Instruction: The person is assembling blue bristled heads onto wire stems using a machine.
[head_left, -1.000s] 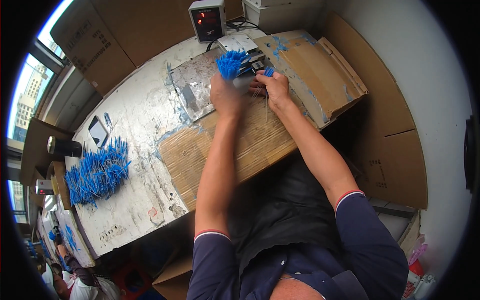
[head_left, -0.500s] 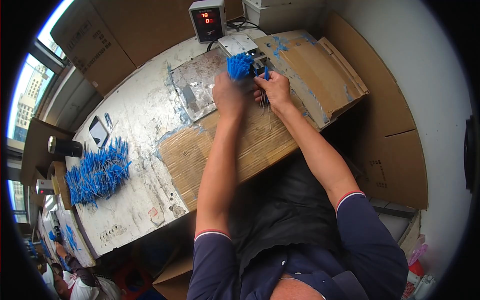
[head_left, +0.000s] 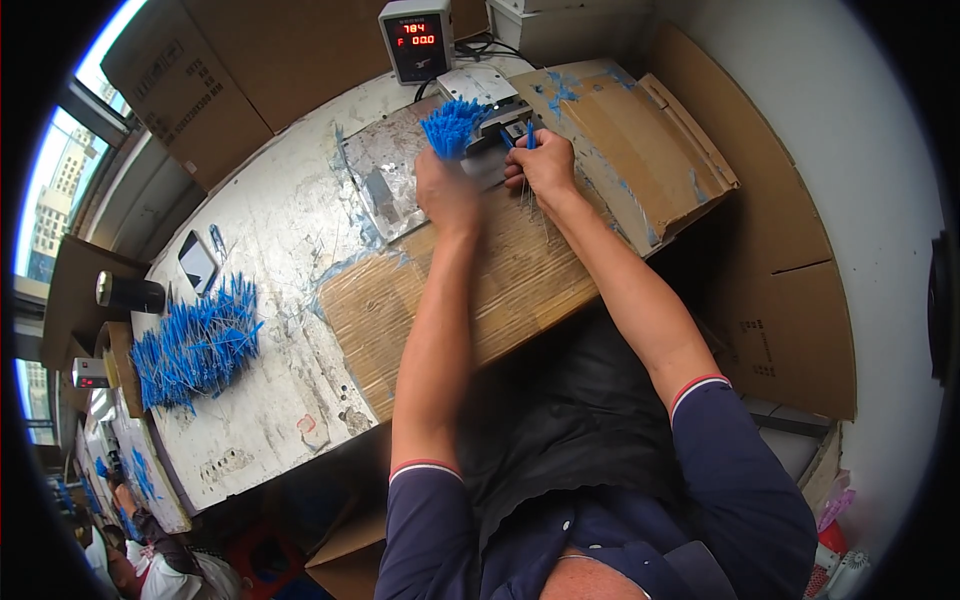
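Note:
In my left hand (head_left: pixel 445 195), blurred by motion, is a thick bundle of thin pieces with blue plastic ends (head_left: pixel 452 128) pointing up and away from me. My right hand (head_left: pixel 548 165) pinches a few similar blue-ended pieces (head_left: pixel 531 136) between thumb and fingers. Thin pale wires (head_left: pixel 532 205) hang below it over the cardboard. Both hands are just in front of a small metal bench machine (head_left: pixel 478 88), the right one closest to its dark front part (head_left: pixel 505 122). The tips of my left fingers are hidden.
A display box with red digits (head_left: pixel 418 45) stands behind the machine. Flattened cardboard (head_left: pixel 640 150) lies to the right. A heap of blue-ended wires (head_left: pixel 200 340), a phone (head_left: pixel 197 262) and a black cylinder (head_left: pixel 132 294) sit on the left. Another person (head_left: pixel 170 570) works at far lower left.
My left hand and its bundle have shifted left, away from the machine's front. My right hand has moved slightly up and left with its pieces. The red digits have changed.

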